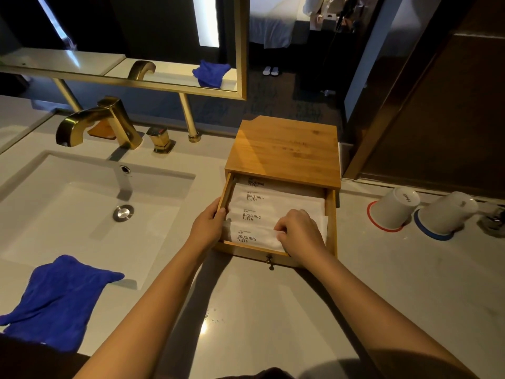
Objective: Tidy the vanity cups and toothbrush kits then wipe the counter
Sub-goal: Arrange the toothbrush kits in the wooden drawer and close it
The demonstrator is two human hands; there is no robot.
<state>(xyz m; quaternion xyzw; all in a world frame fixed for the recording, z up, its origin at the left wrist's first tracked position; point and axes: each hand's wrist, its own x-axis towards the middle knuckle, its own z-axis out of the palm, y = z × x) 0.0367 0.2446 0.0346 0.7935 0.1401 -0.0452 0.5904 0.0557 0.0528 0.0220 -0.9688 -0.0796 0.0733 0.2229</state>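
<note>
A bamboo box (284, 149) stands on the counter with its drawer (330, 214) pulled out toward me. Several white toothbrush kits (254, 214) marked BRUSHING TEETH lie overlapped inside. My left hand (209, 225) grips the drawer's left wall. My right hand (300, 233) rests on the nearest kit with fingers curled on its edge. Two white cups stand upside down at the right, one (393, 209) on a red coaster, the other (445, 214) on a blue coaster. A blue cloth (57, 299) lies over the sink's front edge.
A white sink (82, 209) with a gold faucet (95, 121) fills the left. A gold-framed mirror (241, 50) hangs behind on gold posts. A dark object (494, 222) sits at the far right edge. The grey counter (259, 310) in front shows a few water drops.
</note>
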